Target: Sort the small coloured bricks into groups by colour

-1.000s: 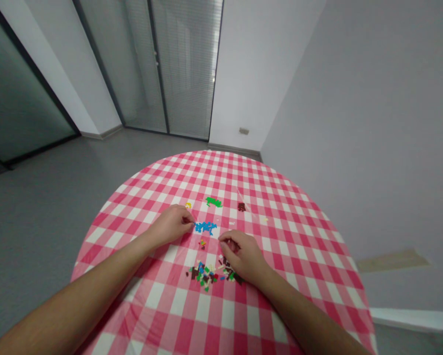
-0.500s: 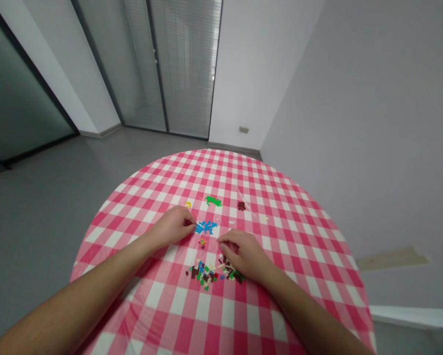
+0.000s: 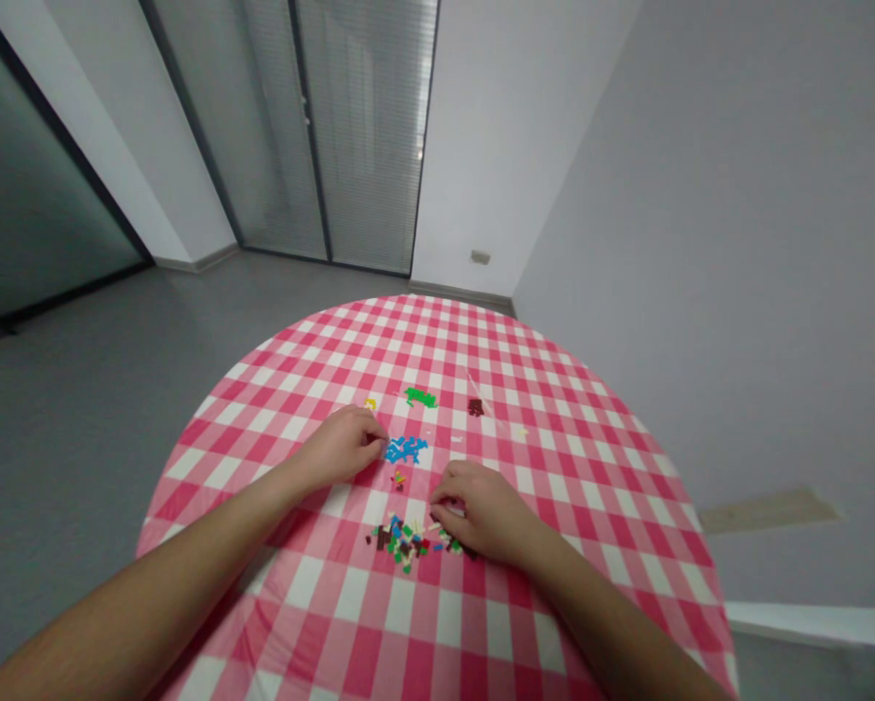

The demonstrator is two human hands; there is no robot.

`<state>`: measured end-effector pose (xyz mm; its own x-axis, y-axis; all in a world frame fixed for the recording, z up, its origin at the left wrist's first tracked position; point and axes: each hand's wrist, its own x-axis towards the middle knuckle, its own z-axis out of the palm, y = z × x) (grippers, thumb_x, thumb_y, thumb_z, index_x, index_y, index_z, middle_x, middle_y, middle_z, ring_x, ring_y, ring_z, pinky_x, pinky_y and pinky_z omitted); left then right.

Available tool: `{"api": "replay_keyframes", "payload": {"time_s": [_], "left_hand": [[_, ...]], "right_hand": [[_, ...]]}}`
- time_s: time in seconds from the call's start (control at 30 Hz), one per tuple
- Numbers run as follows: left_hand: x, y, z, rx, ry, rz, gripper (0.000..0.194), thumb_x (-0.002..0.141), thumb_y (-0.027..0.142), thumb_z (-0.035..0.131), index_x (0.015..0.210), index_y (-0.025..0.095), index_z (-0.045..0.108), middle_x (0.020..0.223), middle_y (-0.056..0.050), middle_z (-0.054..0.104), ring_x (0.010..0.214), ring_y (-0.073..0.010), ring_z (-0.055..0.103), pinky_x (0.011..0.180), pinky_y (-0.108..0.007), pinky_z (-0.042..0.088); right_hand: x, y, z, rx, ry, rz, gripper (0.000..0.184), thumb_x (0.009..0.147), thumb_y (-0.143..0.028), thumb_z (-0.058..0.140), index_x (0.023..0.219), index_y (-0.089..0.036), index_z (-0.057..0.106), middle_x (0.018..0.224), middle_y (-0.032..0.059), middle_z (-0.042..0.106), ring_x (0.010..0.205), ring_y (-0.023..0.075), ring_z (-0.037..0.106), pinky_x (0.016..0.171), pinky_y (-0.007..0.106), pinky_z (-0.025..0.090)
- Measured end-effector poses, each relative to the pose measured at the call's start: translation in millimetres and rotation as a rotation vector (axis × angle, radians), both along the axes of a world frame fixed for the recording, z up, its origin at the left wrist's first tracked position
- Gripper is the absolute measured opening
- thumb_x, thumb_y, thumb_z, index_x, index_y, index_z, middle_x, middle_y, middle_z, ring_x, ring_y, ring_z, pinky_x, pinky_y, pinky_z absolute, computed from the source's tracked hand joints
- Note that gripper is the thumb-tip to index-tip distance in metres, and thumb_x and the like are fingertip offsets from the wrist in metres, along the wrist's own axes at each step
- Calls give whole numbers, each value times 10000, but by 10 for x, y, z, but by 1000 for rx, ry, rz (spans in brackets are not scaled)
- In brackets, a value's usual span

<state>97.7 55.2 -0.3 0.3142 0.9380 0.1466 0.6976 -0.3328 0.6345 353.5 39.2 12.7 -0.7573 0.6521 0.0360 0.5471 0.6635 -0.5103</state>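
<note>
A round table with a pink and white checked cloth (image 3: pixel 422 623) carries small coloured pieces sorted into heaps. My left hand (image 3: pixel 341 446) rests on the cloth, fingers curled together, fingertips right beside the blue heap (image 3: pixel 406 449). My right hand (image 3: pixel 481 508) lies with curled fingers at the right edge of the mixed heap (image 3: pixel 408 541) and covers part of it. What either hand pinches is too small to see. A tiny red and yellow cluster (image 3: pixel 400 478) lies between the hands.
Farther back lie a green heap (image 3: pixel 420 396), a few yellow pieces (image 3: pixel 370 402) and a dark brown heap (image 3: pixel 475 407). Grey floor surrounds the table. A grey wall stands to the right, glass doors with blinds behind.
My right hand has dropped down toward the mixed heap and curled tighter over its right edge. My left hand has stayed beside the blue heap.
</note>
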Motion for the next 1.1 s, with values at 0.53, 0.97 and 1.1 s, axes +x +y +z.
{"api": "replay_keyframes", "payload": {"time_s": [0.53,0.97,1.1], "left_hand": [[4,-10,31,31,12,44,212,789,163,524,736,221,721,782,-46,706,772,-187,610,737,-344,451],[35,-20,49,33,-12,15,214,804,190,513,756,221,719,779,-55,712,753,-183,608,725,-356,460],[35,-25,37,21,-21,3,217,817,190,525,818,229,739,825,-48,721,778,-183,618,747,-352,471]], "right_hand": [[-63,12,-71,75,33,-119,126,816,-122,610,760,-175,709,773,49,674,734,175,594,671,276,427],[56,223,-177,94,14,-411,136,844,-170,579,775,-178,696,786,57,690,715,189,608,633,280,396],[133,335,-195,118,26,-490,152,890,-248,576,850,-172,701,809,65,703,727,199,615,650,296,402]]}}
